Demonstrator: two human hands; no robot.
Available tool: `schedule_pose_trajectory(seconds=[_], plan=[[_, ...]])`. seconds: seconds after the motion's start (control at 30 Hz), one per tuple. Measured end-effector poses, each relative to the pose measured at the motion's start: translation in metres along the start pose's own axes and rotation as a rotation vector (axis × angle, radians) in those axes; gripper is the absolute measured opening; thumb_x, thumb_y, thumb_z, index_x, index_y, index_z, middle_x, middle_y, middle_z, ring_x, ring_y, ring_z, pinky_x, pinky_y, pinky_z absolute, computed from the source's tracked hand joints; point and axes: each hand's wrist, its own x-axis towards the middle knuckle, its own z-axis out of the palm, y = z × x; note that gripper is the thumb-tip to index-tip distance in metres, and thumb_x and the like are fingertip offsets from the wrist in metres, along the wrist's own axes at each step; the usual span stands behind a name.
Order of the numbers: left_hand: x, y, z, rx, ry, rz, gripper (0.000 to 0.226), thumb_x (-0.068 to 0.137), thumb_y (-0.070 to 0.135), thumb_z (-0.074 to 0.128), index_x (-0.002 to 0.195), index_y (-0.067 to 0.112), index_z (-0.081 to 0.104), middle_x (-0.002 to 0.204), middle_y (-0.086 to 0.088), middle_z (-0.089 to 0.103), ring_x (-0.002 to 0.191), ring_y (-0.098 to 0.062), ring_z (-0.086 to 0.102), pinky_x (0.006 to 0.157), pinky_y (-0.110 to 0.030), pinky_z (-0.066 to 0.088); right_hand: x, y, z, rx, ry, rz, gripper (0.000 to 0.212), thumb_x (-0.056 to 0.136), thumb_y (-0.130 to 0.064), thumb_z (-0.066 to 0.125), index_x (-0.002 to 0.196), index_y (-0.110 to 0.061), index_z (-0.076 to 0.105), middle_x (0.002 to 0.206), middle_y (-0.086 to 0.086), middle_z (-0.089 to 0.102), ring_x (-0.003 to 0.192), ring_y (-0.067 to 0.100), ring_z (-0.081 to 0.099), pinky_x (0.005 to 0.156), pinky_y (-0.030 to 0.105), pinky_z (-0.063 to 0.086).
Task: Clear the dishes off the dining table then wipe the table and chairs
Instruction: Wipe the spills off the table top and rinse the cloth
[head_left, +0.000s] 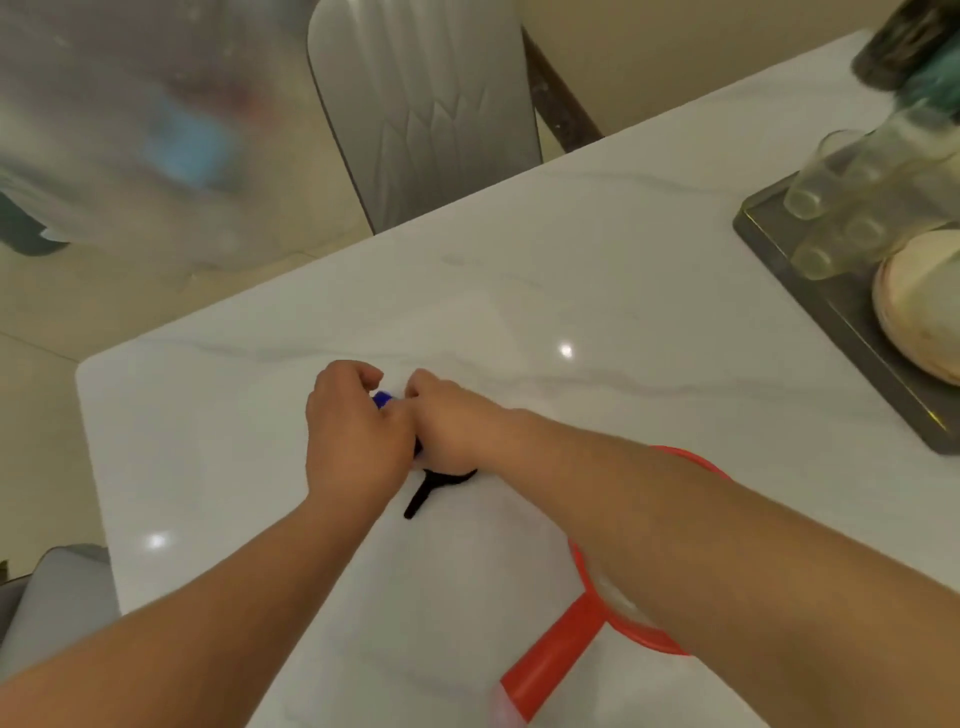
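Both hands meet mid-table on the white marble dining table: left hand and right hand curl round a small blue-capped object (mostly hidden, black strap trailing out). Red-handled strainer under right forearm. Tray with glasses at right edge; grey chair beyond.

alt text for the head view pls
Two bare hands, left hand and right hand, meet over a small blue-and-black object on a white marble table, beside a red-rimmed strainer and a grey tray of glasses.
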Motion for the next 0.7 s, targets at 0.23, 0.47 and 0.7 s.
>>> schedule_pose_trajectory(seconds=[0.23, 0.47, 0.7], plan=[[-0.016, 0.009, -0.008, 0.084, -0.024, 0.083, 0.032, 0.089, 0.009, 0.06, 0.119, 0.019, 0.051, 0.119, 0.007, 0.05, 0.111, -0.013, 0.052, 0.084, -0.028, 0.038, -0.046, 0.129, -0.072, -0.165, 0.268, 0.284, 0.049, 0.086, -0.02, 0.066, 0.131, -0.036, 0.056, 0.122, 0.014, 0.048, 0.104, 0.038, 0.058, 0.094, 0.038, 0.047], [-0.047, -0.007, -0.022, 0.088, -0.043, 0.043, 0.029, 0.09, 0.01, 0.059, 0.113, 0.023, 0.048, 0.116, 0.004, 0.054, 0.105, -0.013, 0.054, 0.081, -0.028, 0.039, -0.113, 0.209, -0.106, -0.146, 0.279, 0.958, 0.055, 0.084, -0.021, 0.066, 0.135, -0.009, 0.049, 0.128, 0.024, 0.056, 0.116, 0.042, 0.057, 0.085, 0.04, 0.047], [-0.061, -0.004, -0.045, 0.009, -0.028, -0.04, 0.03, 0.09, 0.01, 0.059, 0.113, 0.024, 0.046, 0.119, 0.003, 0.057, 0.105, -0.015, 0.057, 0.08, -0.029, 0.042, -0.036, -0.013, -0.004, -0.141, -0.053, 0.411, 0.063, 0.083, -0.023, 0.075, 0.139, -0.011, 0.047, 0.129, 0.016, 0.058, 0.115, 0.033, 0.059, 0.077, 0.034, 0.044]])
